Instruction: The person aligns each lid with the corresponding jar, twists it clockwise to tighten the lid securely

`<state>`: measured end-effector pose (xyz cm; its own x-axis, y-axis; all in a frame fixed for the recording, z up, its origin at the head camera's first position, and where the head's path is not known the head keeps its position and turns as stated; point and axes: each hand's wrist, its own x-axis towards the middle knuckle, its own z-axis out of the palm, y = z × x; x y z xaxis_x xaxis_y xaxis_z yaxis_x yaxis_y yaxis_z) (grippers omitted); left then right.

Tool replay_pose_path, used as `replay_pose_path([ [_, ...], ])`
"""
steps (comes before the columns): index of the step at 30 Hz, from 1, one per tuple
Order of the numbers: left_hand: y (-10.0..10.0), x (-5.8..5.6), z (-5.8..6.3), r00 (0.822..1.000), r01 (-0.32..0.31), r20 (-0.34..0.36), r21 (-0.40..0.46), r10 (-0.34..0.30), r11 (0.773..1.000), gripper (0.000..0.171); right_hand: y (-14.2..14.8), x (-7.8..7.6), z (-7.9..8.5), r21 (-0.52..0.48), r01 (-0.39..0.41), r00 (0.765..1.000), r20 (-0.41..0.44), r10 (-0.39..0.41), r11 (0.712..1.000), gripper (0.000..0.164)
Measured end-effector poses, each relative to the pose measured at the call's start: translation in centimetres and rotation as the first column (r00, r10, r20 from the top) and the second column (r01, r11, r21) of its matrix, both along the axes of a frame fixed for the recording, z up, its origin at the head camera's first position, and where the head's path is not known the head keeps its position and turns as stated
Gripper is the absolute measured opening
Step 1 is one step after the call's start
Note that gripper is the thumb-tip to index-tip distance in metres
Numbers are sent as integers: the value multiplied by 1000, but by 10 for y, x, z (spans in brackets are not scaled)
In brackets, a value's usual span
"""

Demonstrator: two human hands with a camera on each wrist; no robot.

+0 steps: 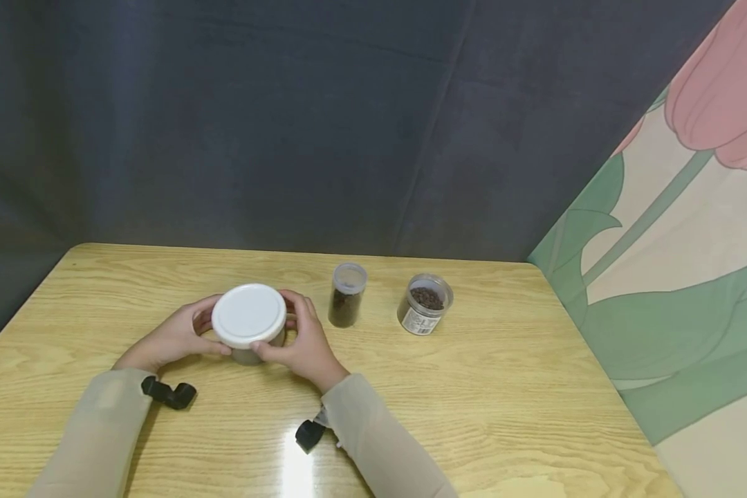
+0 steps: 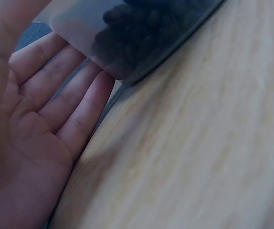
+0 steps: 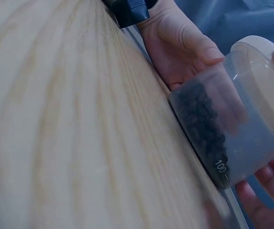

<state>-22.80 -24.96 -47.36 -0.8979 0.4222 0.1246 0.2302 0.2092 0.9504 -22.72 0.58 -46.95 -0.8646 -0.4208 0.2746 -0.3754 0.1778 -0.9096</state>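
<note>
A translucent jar (image 3: 251, 119) with a white screw-type lid (image 1: 249, 315) stands upright on the table, marked "100" low on its side. Dark beans (image 3: 199, 119) fill its lower part. My left hand (image 1: 174, 339) holds the jar's body from the left, thumb at the front and fingers round the back, as the left wrist view also shows its fingers (image 2: 77, 107) against the wall. From the right, my right hand (image 1: 301, 346) grips around the lid's edge, its thumb at the front rim. The lid hides most of the jar in the head view.
A tall clear jar (image 1: 346, 297) with dark contents stands right of my hands. Farther right is a short, wide jar (image 1: 420, 321) with a label and dark grains inside. Behind the wooden table (image 1: 504, 387) hangs a dark curtain; a flower-patterned cloth (image 1: 691, 332) borders the right.
</note>
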Motion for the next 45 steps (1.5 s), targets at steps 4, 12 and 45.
replay_pose_path([
  [4, -1, 0, 0, 1000, -4, 5, -1, 4, 1000, 88, -1, 0, -2, -13, -2, 1000, 8, 2, 1000, 83],
  [12, -1, -1, 0, 999, -12, 31, -14, 12, 1000, 88, 1, -1, -5, -88, -16, 995, 93, 25, 996, 82],
  [45, 5, -4, 0, 990, -135, 40, -52, 137, 989, 83, -3, -6, -6, -98, 13, 994, 111, -2, 995, 71],
])
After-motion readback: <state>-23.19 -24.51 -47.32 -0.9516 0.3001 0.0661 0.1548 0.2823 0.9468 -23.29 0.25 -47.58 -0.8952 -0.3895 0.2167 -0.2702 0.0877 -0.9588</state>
